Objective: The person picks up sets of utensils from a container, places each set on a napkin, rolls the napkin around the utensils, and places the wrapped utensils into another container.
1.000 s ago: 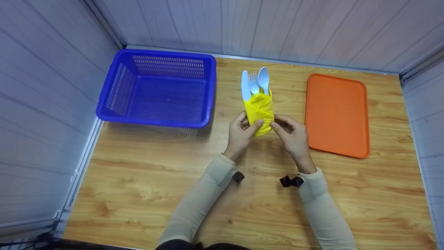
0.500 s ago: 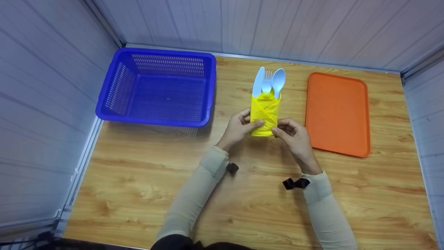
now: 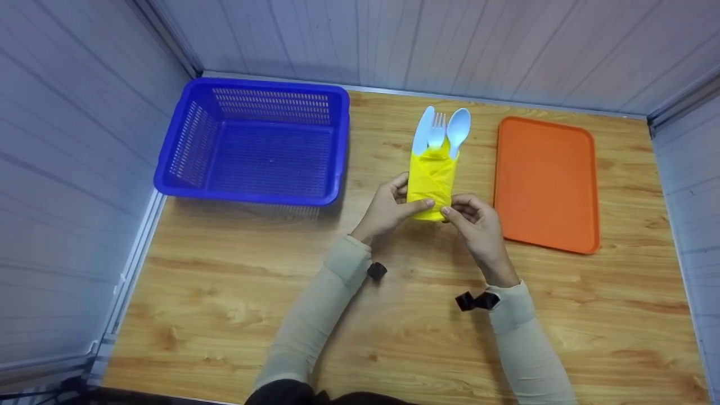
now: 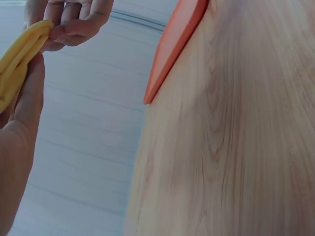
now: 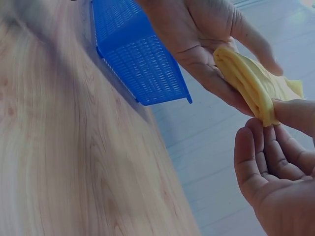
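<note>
A folded yellow napkin wraps the lower part of a pale blue knife, fork and spoon, whose heads stick out at the far end. My left hand holds the napkin from the left, thumb across its front and fingers behind. The right hand pinches its lower right corner between thumb and fingers. In the right wrist view the bundle's folded bottom edge shows in layers, held above the table. Only a yellow fold of it appears in the left wrist view.
A blue plastic basket with slotted walls stands at the back left. To the right lies a flat orange tray. Pale panel walls border the wooden table at the back and sides.
Both hands have shifted the napkin bundle to the right, mostly in the first half second. It has turned from leaning left to leaning slightly right. Basket and tray stay in place.
</note>
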